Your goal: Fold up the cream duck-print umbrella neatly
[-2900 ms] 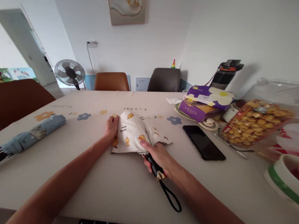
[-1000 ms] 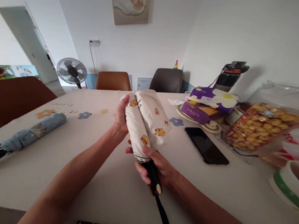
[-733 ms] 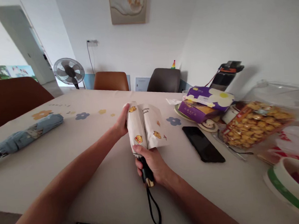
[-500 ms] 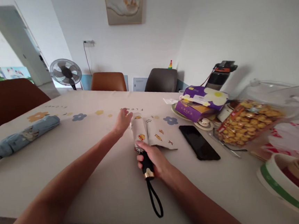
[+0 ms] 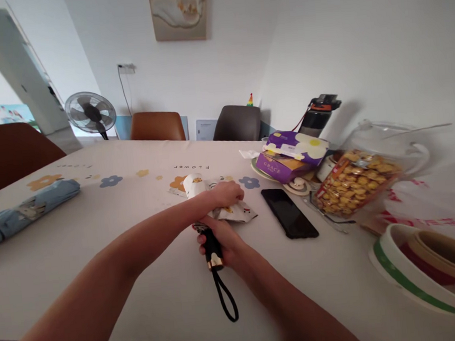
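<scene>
A folded white umbrella (image 5: 195, 186) with small printed figures lies in front of me, its black handle and wrist loop toward me. My right hand (image 5: 221, 238) is closed around the lower canopy and the top of the handle. Across the canopy reaches my left forearm. My left hand (image 5: 228, 193) is over the loose fabric flap on the right, fingers curled; whether cloth is pinched in them is hidden. A blue folded umbrella (image 5: 32, 210) lies at the left of the table.
Right of the flap lies a black phone (image 5: 289, 213). Beyond it are a purple tissue pack (image 5: 290, 157), a bag of snacks (image 5: 354, 180), a clear pitcher (image 5: 371, 134) and rolls of tape (image 5: 403, 266). Chairs and a fan (image 5: 91, 114) stand behind the white-covered table (image 5: 151, 299).
My left hand has moved right, from beside the umbrella's tip across the canopy to the loose flap, and its fingers have curled. My right hand keeps its hold. The view has shifted slightly.
</scene>
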The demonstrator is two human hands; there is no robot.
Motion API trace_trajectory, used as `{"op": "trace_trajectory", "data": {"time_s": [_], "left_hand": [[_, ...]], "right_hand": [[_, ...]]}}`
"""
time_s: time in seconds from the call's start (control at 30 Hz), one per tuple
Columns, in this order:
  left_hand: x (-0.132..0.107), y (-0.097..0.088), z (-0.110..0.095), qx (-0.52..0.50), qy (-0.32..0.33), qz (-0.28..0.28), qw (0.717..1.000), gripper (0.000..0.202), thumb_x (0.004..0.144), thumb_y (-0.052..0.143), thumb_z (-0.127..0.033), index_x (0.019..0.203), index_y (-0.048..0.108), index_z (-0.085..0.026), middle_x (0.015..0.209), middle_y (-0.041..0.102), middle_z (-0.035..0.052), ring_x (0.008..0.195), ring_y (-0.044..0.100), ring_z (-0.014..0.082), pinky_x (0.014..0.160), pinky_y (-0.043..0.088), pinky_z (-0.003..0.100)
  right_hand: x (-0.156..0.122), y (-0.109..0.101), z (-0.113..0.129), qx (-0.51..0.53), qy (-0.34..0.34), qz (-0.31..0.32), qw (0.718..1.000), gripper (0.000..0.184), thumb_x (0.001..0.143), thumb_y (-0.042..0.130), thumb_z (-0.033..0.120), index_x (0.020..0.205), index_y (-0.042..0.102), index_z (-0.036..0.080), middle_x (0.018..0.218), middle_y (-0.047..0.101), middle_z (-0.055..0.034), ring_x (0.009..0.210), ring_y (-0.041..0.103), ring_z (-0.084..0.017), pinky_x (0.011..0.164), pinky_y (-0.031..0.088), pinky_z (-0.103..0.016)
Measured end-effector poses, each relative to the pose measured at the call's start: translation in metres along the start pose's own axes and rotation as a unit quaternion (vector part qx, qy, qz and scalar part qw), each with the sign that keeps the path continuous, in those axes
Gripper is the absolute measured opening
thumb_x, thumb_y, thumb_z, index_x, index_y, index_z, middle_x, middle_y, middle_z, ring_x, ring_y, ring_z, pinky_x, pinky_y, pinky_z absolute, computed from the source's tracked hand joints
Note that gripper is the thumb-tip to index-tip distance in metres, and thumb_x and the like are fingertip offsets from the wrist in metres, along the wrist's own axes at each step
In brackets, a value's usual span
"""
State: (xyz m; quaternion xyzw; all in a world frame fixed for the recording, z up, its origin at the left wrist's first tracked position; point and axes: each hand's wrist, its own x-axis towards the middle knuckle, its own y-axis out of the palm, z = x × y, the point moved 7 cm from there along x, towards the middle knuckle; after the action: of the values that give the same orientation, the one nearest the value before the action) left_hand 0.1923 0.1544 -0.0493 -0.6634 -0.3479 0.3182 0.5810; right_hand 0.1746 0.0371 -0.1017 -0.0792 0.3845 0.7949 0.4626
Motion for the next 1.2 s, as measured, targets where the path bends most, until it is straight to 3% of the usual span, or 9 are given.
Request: {"op": "trace_trajectory", "data": {"time_s": [0.07, 0.17, 0.27, 0.37, 0.53, 0.6, 0.7, 1.0, 1.2], "left_hand": [[0.001, -0.005, 0.0, 0.002, -0.008, -0.045, 0.999, 0.022, 0.078, 0.044, -0.015, 0.085, 0.065, -0.02, 0.095, 0.062, 0.0053, 0.095, 0.054, 0.0191, 0.076, 0.043, 0.028], [-0.006, -0.026, 0.003, -0.041, -0.032, -0.173, 0.984, 0.018, 0.079, 0.045, -0.016, 0.082, 0.063, -0.02, 0.098, 0.061, 0.0045, 0.099, 0.051, 0.0193, 0.072, 0.043, 0.027], [-0.023, -0.053, 0.02, -0.126, -0.091, -0.305, 0.94, 0.012, 0.079, 0.049, -0.018, 0.085, 0.06, -0.02, 0.098, 0.062, 0.0031, 0.093, 0.054, 0.017, 0.074, 0.044, 0.028], [-0.047, -0.068, 0.045, -0.237, -0.122, -0.37, 0.89, 0.01, 0.078, 0.052, -0.019, 0.087, 0.056, -0.02, 0.09, 0.063, 0.0014, 0.071, 0.056, 0.0113, 0.07, 0.045, 0.027], [-0.099, -0.067, 0.084, -0.419, -0.118, -0.405, 0.804, 0.008, 0.078, 0.051, -0.022, 0.083, 0.044, -0.019, 0.064, 0.056, -0.0041, 0.039, 0.044, 0.0044, 0.039, 0.035, 0.017], [-0.12, -0.061, 0.094, -0.446, -0.136, -0.42, 0.779, 0.012, 0.077, 0.053, -0.022, 0.082, 0.042, -0.02, 0.053, 0.049, -0.0067, 0.036, 0.043, 0.0054, 0.035, 0.033, 0.017], [-0.145, -0.053, 0.102, -0.47, -0.151, -0.441, 0.75, 0.016, 0.072, 0.056, -0.023, 0.085, 0.048, -0.018, 0.057, 0.052, -0.005, 0.041, 0.049, 0.0069, 0.036, 0.04, 0.018], [-0.183, -0.037, 0.109, -0.503, -0.174, -0.452, 0.716, 0.003, 0.064, 0.051, -0.017, 0.066, 0.053, -0.016, 0.082, 0.06, 0.0019, 0.064, 0.053, 0.0098, 0.048, 0.046, 0.021], [-0.194, -0.044, 0.104, -0.471, -0.156, -0.445, 0.746, 0.003, 0.062, 0.051, -0.016, 0.061, 0.053, -0.018, 0.091, 0.063, 0.0042, 0.078, 0.054, 0.014, 0.059, 0.045, 0.023]], "right_hand": [[0.0, 0.0, -0.001, -0.005, 0.001, -0.001, 1.0, 0.015, 0.077, 0.06, 0.025, 0.074, 0.052, 0.013, 0.067, 0.051, 0.0017, 0.04, 0.041, -0.005, 0.031, 0.039, -0.021], [0.0, 0.001, 0.0, -0.006, -0.002, -0.005, 1.0, 0.015, 0.077, 0.06, 0.025, 0.074, 0.052, 0.013, 0.067, 0.051, 0.0021, 0.039, 0.041, -0.005, 0.031, 0.038, -0.021], [-0.002, 0.002, 0.001, -0.005, 0.0, -0.008, 1.0, 0.015, 0.08, 0.058, 0.025, 0.073, 0.051, 0.014, 0.061, 0.048, 0.0037, 0.038, 0.04, -0.005, 0.031, 0.038, -0.02], [-0.003, 0.002, 0.0, -0.017, 0.019, -0.01, 1.0, 0.018, 0.082, 0.056, 0.028, 0.072, 0.051, 0.014, 0.052, 0.044, 0.0052, 0.036, 0.039, -0.006, 0.031, 0.039, -0.02], [-0.002, 0.0, 0.001, -0.039, 0.009, -0.023, 0.999, 0.018, 0.08, 0.058, 0.028, 0.071, 0.05, 0.014, 0.05, 0.043, 0.0054, 0.037, 0.04, -0.007, 0.03, 0.039, -0.021], [-0.002, -0.001, 0.002, -0.045, 0.0, -0.029, 0.999, 0.019, 0.079, 0.06, 0.028, 0.072, 0.048, 0.015, 0.051, 0.044, 0.0055, 0.037, 0.041, -0.007, 0.031, 0.039, -0.021], [-0.002, -0.001, 0.003, -0.048, -0.007, -0.03, 0.998, 0.019, 0.078, 0.062, 0.027, 0.074, 0.047, 0.016, 0.056, 0.045, 0.0054, 0.037, 0.04, -0.006, 0.03, 0.039, -0.02], [-0.003, 0.003, 0.007, -0.044, -0.003, 0.01, 0.999, 0.024, 0.073, 0.067, 0.033, 0.076, 0.048, 0.017, 0.06, 0.045, 0.0063, 0.037, 0.04, -0.005, 0.031, 0.039, -0.02], [-0.007, 0.002, 0.005, -0.023, 0.041, 0.012, 0.999, 0.056, 0.071, 0.046, 0.074, 0.073, 0.047, 0.019, 0.051, 0.041, 0.0054, 0.035, 0.04, -0.008, 0.03, 0.039, -0.022]]}}
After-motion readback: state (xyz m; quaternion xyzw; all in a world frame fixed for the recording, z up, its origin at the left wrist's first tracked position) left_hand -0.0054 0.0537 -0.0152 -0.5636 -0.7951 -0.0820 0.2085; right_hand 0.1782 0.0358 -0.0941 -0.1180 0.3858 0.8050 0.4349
